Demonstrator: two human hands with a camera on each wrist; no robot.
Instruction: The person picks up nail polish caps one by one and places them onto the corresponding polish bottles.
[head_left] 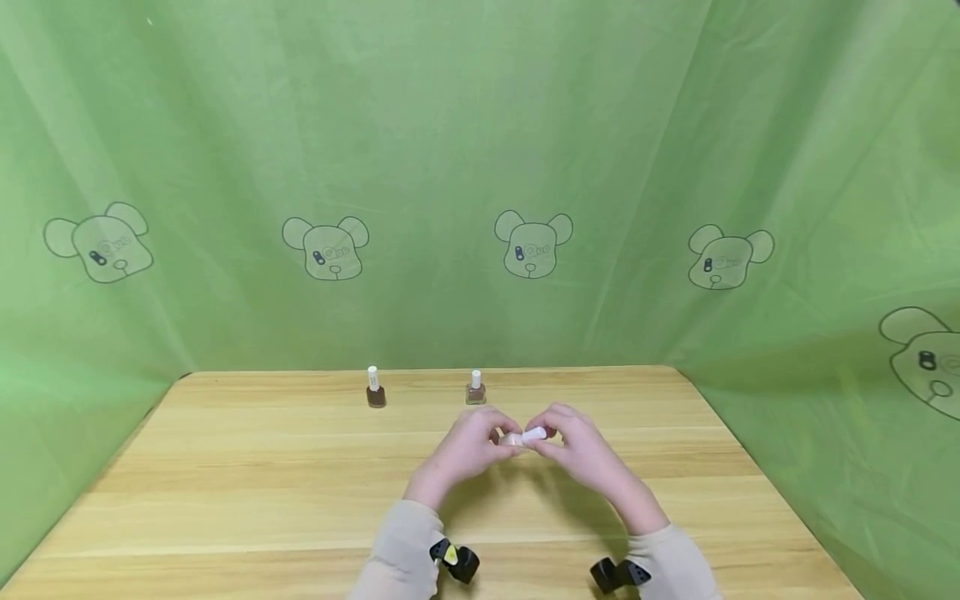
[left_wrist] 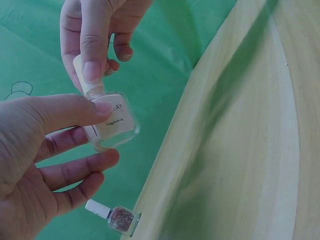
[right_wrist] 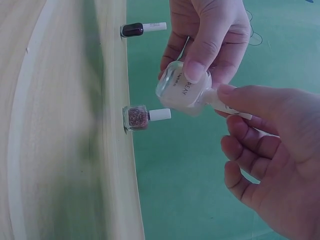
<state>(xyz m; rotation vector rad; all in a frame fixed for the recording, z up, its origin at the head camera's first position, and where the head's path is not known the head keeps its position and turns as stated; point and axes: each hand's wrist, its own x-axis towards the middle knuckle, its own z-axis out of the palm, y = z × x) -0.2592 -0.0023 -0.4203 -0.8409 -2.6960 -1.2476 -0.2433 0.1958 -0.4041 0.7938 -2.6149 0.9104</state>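
Observation:
Both hands hold one pale nail polish bottle (left_wrist: 117,120) above the table. My left hand (head_left: 472,440) pinches its square glass body between thumb and fingers. The white cap (right_wrist: 235,109) is pinched by my right hand (head_left: 576,444), thumb on one side and fingers on the other. Cap and bottle are joined, and the bottle lies tilted. Printed lettering faces the thumb in the left wrist view. Beyond the hands, a glittery brownish nail polish bottle (head_left: 476,392) with a white cap stands upright. Further left is a dark nail polish bottle (head_left: 376,393), also white-capped.
The wooden table (head_left: 262,492) extends on both sides of the arms. Its back edge meets a green curtain (head_left: 427,125) printed with bear outlines, which also hangs along the left and right sides. Black wrist cameras sit on both sleeves.

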